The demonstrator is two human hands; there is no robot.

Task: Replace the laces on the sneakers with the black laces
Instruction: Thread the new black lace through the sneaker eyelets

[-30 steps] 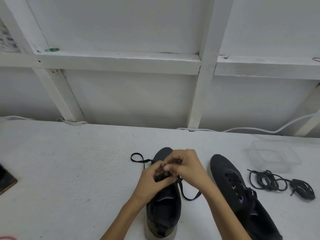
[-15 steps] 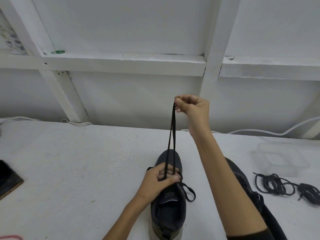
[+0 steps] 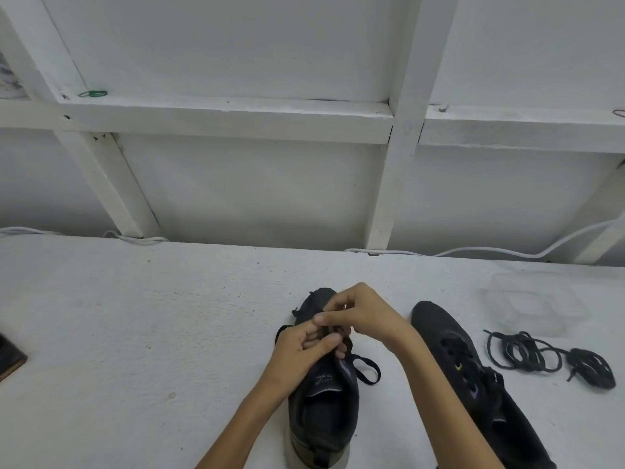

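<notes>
Head view, lacing in progress. The near sneaker (image 3: 323,404) stands on the white table (image 3: 135,333) directly before me, toe pointing away. Both my hands meet over its forward eyelets. My left hand (image 3: 302,348) has its fingers curled and grips the upper at the eyelet row. My right hand (image 3: 360,316) pinches the black lace (image 3: 368,369) between thumb and fingertips, though the exact eyelet is hidden beneath my fingers. A slack loop of that lace lies on the table just beside the shoe's right flank. The second sneaker (image 3: 463,363) lies near on the right, and beyond it are the coiled spare laces (image 3: 527,352) and a clear plastic box (image 3: 536,304). I judge the lace light, flat and limp. It will not push through a hole from far back, so I should hold it close behind the stiff tip and steer that tip. The shoe is light too and may slide, so my left hand must brace the upper beside the eyelet being threaded.
</notes>
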